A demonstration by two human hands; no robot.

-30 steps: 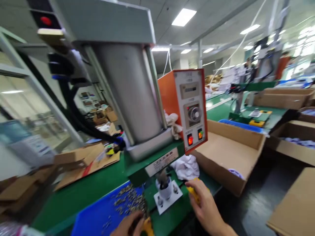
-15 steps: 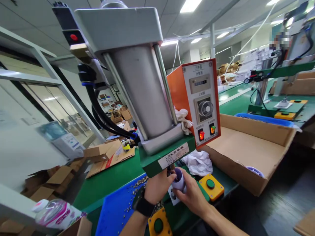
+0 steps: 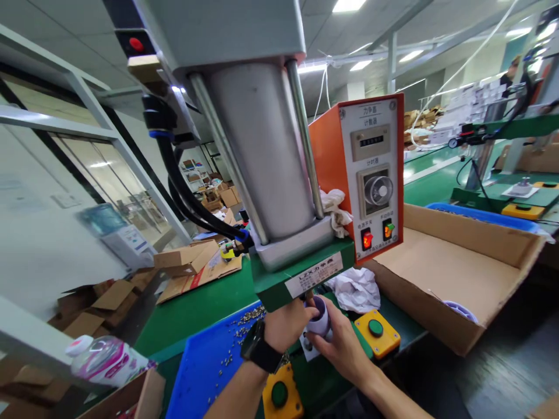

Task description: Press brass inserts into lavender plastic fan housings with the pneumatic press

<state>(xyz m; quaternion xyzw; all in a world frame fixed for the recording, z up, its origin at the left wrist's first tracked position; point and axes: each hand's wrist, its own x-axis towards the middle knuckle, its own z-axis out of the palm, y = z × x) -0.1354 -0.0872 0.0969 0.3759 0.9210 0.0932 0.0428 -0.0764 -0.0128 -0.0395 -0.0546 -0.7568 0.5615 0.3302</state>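
A: Containers? We see a blue tray point(image 3: 196, 372) at 7 o'clock holding scattered small metal parts point(image 3: 244, 323); a cardboard box point(image 3: 454, 273) at 3 o'clock holds one pale ring piece point(image 3: 458, 309).

B: Hands? Our left hand point(image 3: 286, 326) and right hand point(image 3: 343, 349) meet under the press point(image 3: 262, 145), fingers clamped on the lavender cup point(image 3: 321, 314) above the surface point(image 3: 196, 308).

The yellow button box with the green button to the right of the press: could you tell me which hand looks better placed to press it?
Probably the right hand: it holds the pale cup directly beside that button box. The left hand lies across the cup, nearer the other button box.
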